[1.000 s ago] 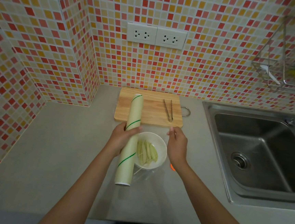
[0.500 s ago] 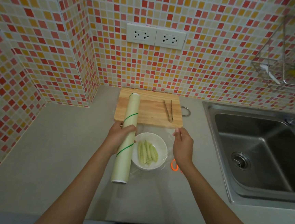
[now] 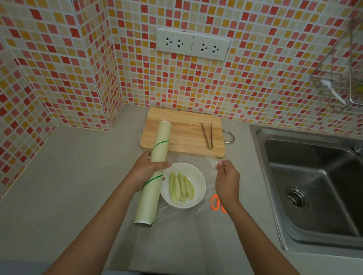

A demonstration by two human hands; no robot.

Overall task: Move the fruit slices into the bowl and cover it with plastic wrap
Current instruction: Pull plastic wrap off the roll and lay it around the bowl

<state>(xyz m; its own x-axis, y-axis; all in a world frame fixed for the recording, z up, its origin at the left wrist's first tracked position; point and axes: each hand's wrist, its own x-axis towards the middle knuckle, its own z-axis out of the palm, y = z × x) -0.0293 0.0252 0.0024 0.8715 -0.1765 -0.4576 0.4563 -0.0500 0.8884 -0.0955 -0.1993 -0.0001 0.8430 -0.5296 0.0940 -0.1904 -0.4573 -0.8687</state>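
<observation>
A grey counter (image 3: 66, 193) runs along a wall of red, orange and cream tiles, with a double socket (image 3: 192, 45) set in it. At the back lies a wooden board (image 3: 183, 133), and a pair of metal tongs (image 3: 207, 135) rests on its right part. To the right is a steel sink (image 3: 316, 188), and above it a wire rack (image 3: 357, 73) hangs on the wall. An orange-handled pair of scissors (image 3: 215, 202) lies on the counter just right of the bowl, partly hidden under the right wrist.

The white bowl (image 3: 198, 182) stands just in front of the board, between the two hands, with the pale green fruit slices (image 3: 180, 186) lying side by side inside it. A clear sheet of wrap (image 3: 194, 160) is stretched over it from the roll to the right hand; its edges are hard to make out.

Both forearms reach forward from the bottom of the view. The left hand (image 3: 146, 169) comes in from the left and grips the roll (image 3: 154, 170) around its middle, fingers curled round it. The roll lies lengthwise just left of the bowl, its far end over the board and its near end toward the person. The right hand (image 3: 226, 178) is held beyond the bowl's right rim, back of the hand up, its fingertips pinching the sheet's free edge near the board's front corner.
</observation>
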